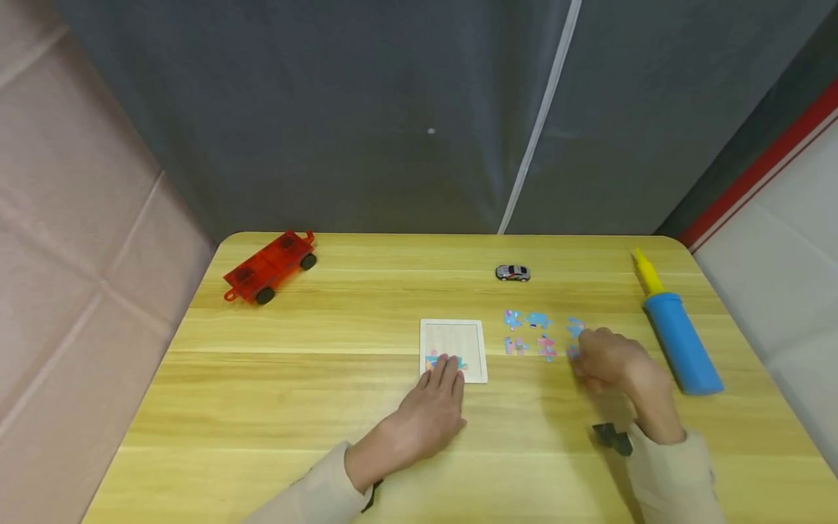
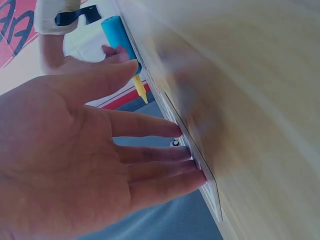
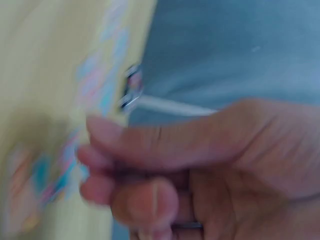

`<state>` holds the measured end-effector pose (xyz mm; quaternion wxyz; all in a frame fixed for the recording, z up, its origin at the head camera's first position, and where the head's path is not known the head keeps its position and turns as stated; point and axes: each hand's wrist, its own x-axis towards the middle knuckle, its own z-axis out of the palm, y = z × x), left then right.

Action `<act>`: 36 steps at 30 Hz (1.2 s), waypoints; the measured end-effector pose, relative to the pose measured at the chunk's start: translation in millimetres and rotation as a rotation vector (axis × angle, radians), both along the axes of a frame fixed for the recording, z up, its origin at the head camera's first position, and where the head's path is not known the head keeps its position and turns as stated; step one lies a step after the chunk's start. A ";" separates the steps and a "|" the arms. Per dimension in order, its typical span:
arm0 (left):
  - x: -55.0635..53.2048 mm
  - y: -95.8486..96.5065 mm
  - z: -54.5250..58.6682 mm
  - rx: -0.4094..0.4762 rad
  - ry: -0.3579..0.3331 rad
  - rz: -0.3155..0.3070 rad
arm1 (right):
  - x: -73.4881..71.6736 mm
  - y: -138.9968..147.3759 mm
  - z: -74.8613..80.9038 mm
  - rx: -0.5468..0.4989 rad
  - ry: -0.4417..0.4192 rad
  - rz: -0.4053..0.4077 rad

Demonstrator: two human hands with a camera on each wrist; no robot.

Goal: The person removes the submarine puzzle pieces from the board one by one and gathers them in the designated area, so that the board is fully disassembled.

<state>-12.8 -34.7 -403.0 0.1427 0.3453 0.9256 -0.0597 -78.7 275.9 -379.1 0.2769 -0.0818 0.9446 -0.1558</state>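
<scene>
A square, pale puzzle tray (image 1: pixel 484 356) lies near the middle of the table, with colourful pieces along its near edge. My left hand (image 1: pixel 428 404) rests its outstretched fingertips on those pieces and partly covers them. To the right, several loose jigsaw pieces (image 1: pixel 539 320) lie in two rows. At the right end of these rows, my right hand (image 1: pixel 612 356) is beside a blue puzzle piece (image 1: pixel 573 351). Its fingers are loosely bent; the blurred right wrist view shows no piece between the thumb (image 3: pixel 107 131) and fingertips.
A silver toy car (image 1: pixel 513 273) stands behind the loose pieces. At the table's right side lies a blue pump (image 1: pixel 684 346) with a yellow nozzle. A red toy wagon (image 1: pixel 271 268) sits at the back left. Dark curtain (image 1: pixel 327 131) hangs behind the table.
</scene>
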 end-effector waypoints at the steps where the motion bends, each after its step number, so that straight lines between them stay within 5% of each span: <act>1: -0.1 -0.5 -0.2 0.001 -0.002 0.002 | 0.7 -6.2 2.7 -0.035 0.010 0.023; 12: -0.9 -4.3 8.6 -0.036 0.021 -0.020 | -7.5 -98.6 11.3 -0.270 0.166 0.337; 16: -5.3 -8.3 15.4 -0.009 -0.025 0.074 | -16.5 -117.3 6.2 -0.256 0.272 0.345; 19: -8.2 -11.3 14.5 -0.013 -0.041 0.135 | -20.1 -128.7 -2.2 -0.281 0.269 0.325; 21: -10.0 -12.9 6.3 -0.023 -0.039 0.140 | -20.2 -134.2 -8.4 -0.289 0.244 0.315; 28: -17.7 -13.5 -56.5 0.012 -0.039 0.131 | -18.5 -141.4 -21.2 -0.265 0.222 0.298; 30: -17.8 -12.8 -65.4 -0.009 -0.015 0.124 | -16.9 -142.3 -22.3 -0.253 0.204 0.281; 33: -16.7 -11.5 -65.4 -0.044 0.004 0.112 | -14.2 -145.2 -25.2 -0.238 0.174 0.247; 36: -14.9 -10.0 -51.5 -0.050 -0.030 0.124 | -10.7 -148.4 -27.7 -0.219 0.174 0.227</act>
